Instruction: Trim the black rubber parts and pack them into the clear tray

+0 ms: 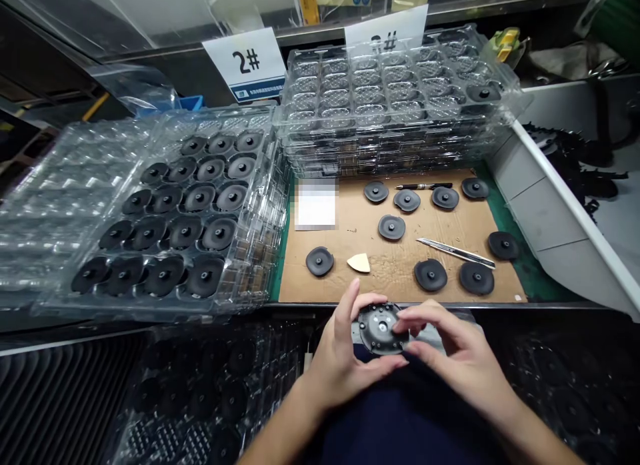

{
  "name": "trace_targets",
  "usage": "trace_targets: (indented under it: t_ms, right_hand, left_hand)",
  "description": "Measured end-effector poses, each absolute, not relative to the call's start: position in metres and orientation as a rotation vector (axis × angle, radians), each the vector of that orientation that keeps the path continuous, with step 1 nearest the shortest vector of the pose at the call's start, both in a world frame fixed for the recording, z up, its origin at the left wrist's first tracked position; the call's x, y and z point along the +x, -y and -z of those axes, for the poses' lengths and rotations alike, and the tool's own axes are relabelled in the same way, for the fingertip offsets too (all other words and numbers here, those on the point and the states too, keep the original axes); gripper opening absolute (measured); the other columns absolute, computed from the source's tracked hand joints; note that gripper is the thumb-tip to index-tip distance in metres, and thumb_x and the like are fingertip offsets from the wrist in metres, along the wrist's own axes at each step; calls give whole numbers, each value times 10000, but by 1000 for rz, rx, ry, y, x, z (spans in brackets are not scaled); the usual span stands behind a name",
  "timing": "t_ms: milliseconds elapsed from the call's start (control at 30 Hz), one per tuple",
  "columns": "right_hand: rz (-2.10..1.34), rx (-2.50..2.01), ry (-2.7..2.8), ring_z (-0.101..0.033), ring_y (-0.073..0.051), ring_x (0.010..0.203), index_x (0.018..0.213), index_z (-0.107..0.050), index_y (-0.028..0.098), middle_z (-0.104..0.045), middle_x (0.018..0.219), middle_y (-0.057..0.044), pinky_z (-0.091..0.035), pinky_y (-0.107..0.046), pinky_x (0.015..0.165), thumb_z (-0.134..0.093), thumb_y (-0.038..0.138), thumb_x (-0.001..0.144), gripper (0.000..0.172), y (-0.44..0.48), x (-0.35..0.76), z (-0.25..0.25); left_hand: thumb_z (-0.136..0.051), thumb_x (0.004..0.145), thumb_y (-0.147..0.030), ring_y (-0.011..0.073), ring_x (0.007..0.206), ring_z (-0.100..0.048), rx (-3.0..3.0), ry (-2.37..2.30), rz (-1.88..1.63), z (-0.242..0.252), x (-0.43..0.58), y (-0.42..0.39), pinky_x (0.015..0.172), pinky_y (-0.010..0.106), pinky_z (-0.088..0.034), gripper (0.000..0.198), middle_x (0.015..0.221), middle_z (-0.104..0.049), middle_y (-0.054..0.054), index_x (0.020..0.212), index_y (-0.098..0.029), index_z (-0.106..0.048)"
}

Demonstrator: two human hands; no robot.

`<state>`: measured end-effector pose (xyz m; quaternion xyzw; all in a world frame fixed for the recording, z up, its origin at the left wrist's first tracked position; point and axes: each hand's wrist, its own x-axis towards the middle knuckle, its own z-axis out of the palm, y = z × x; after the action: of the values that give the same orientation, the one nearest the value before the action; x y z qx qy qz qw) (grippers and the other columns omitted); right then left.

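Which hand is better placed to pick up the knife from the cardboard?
Probably the right hand: the knife lies ahead on the right, nearer to it, while the left hand supports most of the black disc.

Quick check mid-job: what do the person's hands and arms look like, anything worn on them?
No gloves: the left hand and right hand are bare, with no rings or watch visible. Both forearms are bare to the frame edge; no sleeves show.

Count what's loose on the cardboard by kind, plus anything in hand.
discs on cardboard: 9
held disc, in left hand and right hand: 1
pen: 1
knife: 1
cream wedge: 1
white paper: 1
Total: 14
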<state>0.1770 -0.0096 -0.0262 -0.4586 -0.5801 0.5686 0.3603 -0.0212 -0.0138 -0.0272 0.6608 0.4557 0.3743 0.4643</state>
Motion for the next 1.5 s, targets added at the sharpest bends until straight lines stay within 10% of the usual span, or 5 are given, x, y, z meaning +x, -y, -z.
trace_targets:
  t_ms: [267,467,633,1000,1500]
  right_hand:
    - [-2108,-1172,727,-560,-120,624,959,-582,239,-582,726,6,-466,-221,558,-709,376,732,293,15,153,55]
    - [-1677,-1244,1781,-582,-210,904,1095,-590,238,-566,1191,-83,-481,-377,825,-532,419,850,310,14,140,97]
    - [-1213,-1143,2286,-587,-272,993,1079,-605,227,-616,1087,-90,-461,-470,894,-491,411,856,311,-13,160,143]
    - [-991,-1068,2450,-636,-233,879,1077,-612,237,-619,1005,-75,-530,-391,769,-452,399,880,301,-20,156,148]
    - [-782,-979,2415,-466,-309,1185,1379,-351,190,-508,1249,-162,-402,-511,972,-584,196,789,635,-94,25,115]
  left_hand:
    - [-555,838,-349,169,707,-670,1156,-1293,-586,28,-40,40,699,269,-514,247,824,-725,54,928,-177,-708]
    - [-556,838,-347,117,500,-581,870,-1974,-601,59,-137,131,532,250,-483,259,591,-634,1,797,-119,-671]
    - [-532,870,-326,214,1020,-573,670,-2657,-532,70,-242,233,866,437,-486,262,1156,-584,86,1062,-155,-583]
    - [-540,866,-314,244,1095,-540,690,-2989,-456,152,-256,285,911,484,-458,321,1233,-542,98,1149,-163,-546]
    - [-515,842,-220,232,1055,-593,1248,-2047,-1117,96,-135,146,1001,439,-399,219,978,-709,38,862,-289,-722]
